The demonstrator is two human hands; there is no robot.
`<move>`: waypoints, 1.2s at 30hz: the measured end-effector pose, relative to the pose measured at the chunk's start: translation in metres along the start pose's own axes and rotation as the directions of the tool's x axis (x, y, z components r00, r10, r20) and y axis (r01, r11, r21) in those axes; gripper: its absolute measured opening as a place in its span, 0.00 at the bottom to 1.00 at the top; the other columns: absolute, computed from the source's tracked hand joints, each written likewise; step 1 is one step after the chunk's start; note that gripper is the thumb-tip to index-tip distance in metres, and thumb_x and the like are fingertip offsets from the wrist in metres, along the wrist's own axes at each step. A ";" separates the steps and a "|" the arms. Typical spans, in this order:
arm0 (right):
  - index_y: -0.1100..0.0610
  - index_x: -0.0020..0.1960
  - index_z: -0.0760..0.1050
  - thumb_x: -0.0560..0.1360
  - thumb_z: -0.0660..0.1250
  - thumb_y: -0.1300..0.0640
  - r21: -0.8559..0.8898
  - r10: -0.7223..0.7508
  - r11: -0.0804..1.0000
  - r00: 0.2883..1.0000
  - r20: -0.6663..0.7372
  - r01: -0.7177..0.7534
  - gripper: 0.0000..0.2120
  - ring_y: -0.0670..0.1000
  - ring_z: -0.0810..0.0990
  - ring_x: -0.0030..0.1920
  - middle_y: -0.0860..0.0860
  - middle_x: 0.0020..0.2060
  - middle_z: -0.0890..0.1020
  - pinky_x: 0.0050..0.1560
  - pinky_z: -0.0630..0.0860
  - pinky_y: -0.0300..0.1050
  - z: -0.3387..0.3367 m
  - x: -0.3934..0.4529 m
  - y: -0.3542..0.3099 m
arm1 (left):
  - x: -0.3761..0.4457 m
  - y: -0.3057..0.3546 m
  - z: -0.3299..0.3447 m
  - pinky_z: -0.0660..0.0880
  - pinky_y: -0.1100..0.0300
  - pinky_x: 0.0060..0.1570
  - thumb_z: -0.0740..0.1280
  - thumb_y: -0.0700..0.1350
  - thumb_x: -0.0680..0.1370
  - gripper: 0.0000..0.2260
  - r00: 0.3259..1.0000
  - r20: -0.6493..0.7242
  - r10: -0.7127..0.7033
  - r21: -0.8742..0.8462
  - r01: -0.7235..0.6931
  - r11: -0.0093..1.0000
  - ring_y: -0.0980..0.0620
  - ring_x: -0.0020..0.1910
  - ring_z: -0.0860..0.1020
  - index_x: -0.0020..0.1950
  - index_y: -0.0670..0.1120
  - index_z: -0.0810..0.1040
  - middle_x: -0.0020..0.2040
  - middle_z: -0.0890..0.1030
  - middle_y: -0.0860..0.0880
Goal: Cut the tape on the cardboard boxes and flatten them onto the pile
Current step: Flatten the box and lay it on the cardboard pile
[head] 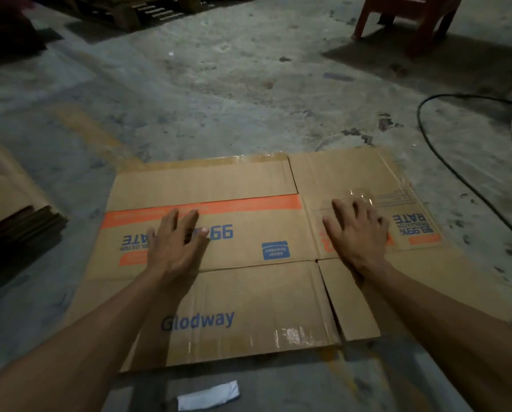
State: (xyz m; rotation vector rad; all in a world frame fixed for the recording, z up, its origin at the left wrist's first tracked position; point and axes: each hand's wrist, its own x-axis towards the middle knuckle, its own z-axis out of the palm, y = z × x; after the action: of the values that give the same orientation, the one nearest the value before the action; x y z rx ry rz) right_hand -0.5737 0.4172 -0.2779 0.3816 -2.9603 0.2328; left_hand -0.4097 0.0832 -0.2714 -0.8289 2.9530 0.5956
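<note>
Lying flat on the grey concrete floor (249, 84) at centre frame, the brown printed cardboard box (249, 292) carries both hands. The left hand (176, 245) and right hand (357, 233) rest on it palms down, fingers spread wide, holding nothing. A stack of flattened brown cardboard (14, 203) sits at left edge.

Two bare forearms enter the view, one from about 7 o'clock and one from about 4 o'clock; neither carries a sleeve, cuff, watch, band or glove anywhere along its visible length; the left hand (176, 248) is bare, with short, plain fingernails catching a little light; the right hand (357, 233) is likewise bare and ringless, its knuckles and tendons showing as ridges; the dim light blurs finer detail.
</note>
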 end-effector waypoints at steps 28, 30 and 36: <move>0.58 0.65 0.73 0.66 0.79 0.54 0.658 0.553 -0.553 0.365 0.749 -0.512 0.31 0.63 0.81 0.52 0.57 0.56 0.80 0.50 0.80 0.63 -0.063 -0.131 0.029 | -0.148 -0.088 -0.102 0.72 0.43 0.62 0.68 0.68 0.69 0.34 0.872 -0.009 -0.489 -0.596 0.388 0.703 0.38 0.58 0.77 0.66 0.47 0.74 0.60 0.80 0.40; 0.55 0.66 0.71 0.69 0.76 0.56 0.634 0.506 -0.603 0.382 0.773 -0.484 0.28 0.63 0.81 0.53 0.58 0.58 0.80 0.50 0.79 0.67 -0.068 -0.125 0.026 | -0.154 -0.081 -0.117 0.72 0.43 0.61 0.67 0.62 0.75 0.29 0.882 -0.047 -0.468 -0.606 0.347 0.716 0.38 0.60 0.76 0.69 0.46 0.71 0.58 0.79 0.42; 0.51 0.76 0.55 0.80 0.62 0.62 0.699 0.517 -0.661 0.510 0.688 -0.273 0.29 0.58 0.75 0.55 0.57 0.66 0.70 0.58 0.75 0.62 -0.136 -0.137 -0.028 | -0.177 -0.077 -0.178 0.72 0.49 0.48 0.68 0.58 0.76 0.19 0.878 -0.268 -0.396 -0.633 0.150 0.760 0.44 0.50 0.77 0.57 0.45 0.76 0.49 0.80 0.45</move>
State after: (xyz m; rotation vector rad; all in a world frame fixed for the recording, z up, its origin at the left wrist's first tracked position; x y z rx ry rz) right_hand -0.4185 0.4466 -0.1639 -1.2151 -1.2635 2.6731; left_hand -0.2036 0.0465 -0.1128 -1.5756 2.8574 1.5493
